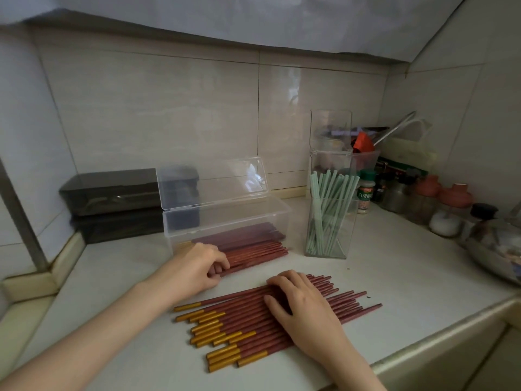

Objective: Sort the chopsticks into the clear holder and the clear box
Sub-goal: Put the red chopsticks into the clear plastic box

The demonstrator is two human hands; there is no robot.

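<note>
Several red chopsticks with gold ends (253, 328) lie in a loose row on the white counter. My right hand (298, 309) rests flat on their middle, fingers spread. My left hand (197, 269) grips the end of a bundle of red chopsticks (256, 253) lying just in front of the clear box (225, 218). The box stands with its lid up and holds more red chopsticks. To the right, the clear holder (329, 224) stands upright with several pale green chopsticks (332, 193) in it.
Two dark boxes (112, 204) are stacked at the back left by the wall. Spice jars (423, 198) and a tall clear container (331, 136) crowd the back right corner. A metal bowl (496, 249) sits at the right edge. The counter's front edge runs lower right.
</note>
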